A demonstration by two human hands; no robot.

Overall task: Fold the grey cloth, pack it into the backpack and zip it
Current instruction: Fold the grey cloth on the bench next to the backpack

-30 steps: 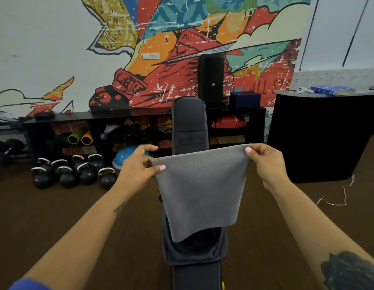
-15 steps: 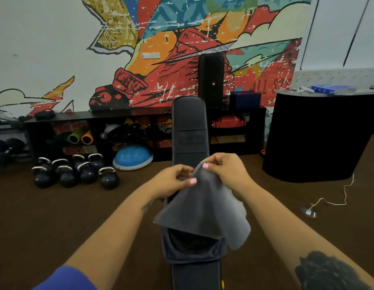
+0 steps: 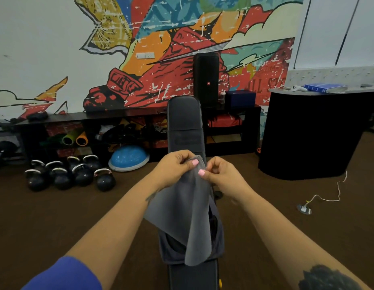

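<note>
Both hands meet at the cloth's (image 3: 181, 214) top edge, left hand (image 3: 177, 167) and right hand (image 3: 220, 174) each pinching a corner; it hangs over the open backpack (image 3: 218, 243) on the surface (image 3: 185, 122). Best to match corners squarely before creasing.

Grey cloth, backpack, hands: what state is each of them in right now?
grey cloth: folded over, hanging from pinched top corners, not packed.
backpack: on the bench, mouth open, unzipped.
left hand: pinching the cloth's top edge.
right hand: pinching the same top edge, close beside the left.
bench: far pad raised, bare.
</note>
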